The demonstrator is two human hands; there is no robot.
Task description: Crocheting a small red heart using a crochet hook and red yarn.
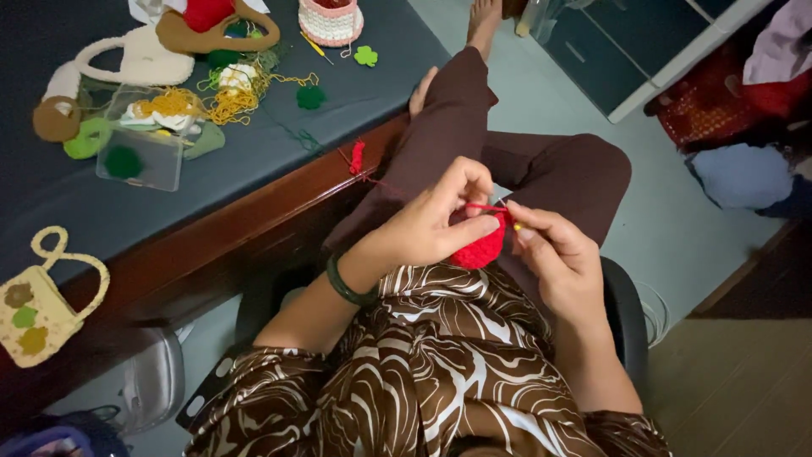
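**Crochet in hand, over the lap**

Basically: left hand [436, 224] pinches a red crochet piece [480, 248] between thumb and fingers, grip closed on its upper edge, red yarn strand [397, 188] running over the index finger back toward the bench [254, 161]. Right hand [554, 254] is closed around a crochet hook [514, 225], only its yellow tip showing at the piece's rim. Piece sits over the lap, between both hands, well apart from the bench. Looks soft, light, floppy, not fragile; likely stretches if tugged. Best hold: a pinch at the edge near the working stitch. Bench carries yellow yarn [228, 101] and a clear plastic box [139, 156].
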